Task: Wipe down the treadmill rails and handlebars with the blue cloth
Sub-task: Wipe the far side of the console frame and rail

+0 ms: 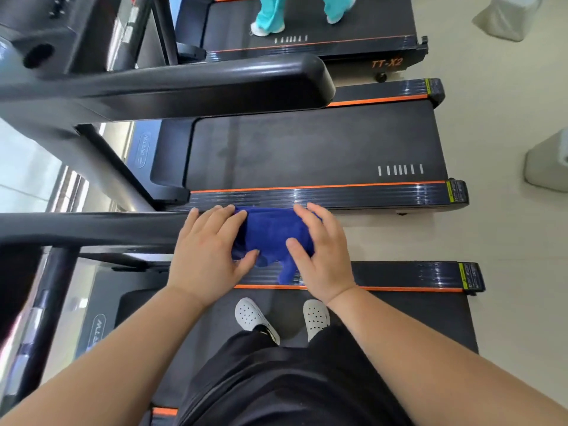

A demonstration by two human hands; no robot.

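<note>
Blue cloth sits wrapped over the right end of the near handlebar, one corner hanging loose below. Both hands grip it: left hand at its left edge, thumb hooked on the near side; right hand curled over its right half. Cloth looks soft, light and floppy, likely to bunch or slip on smooth plastic. Best held wrapped round the bar under palm pressure.

Left hand and right hand clasp blue cloth round handlebar.
</note>
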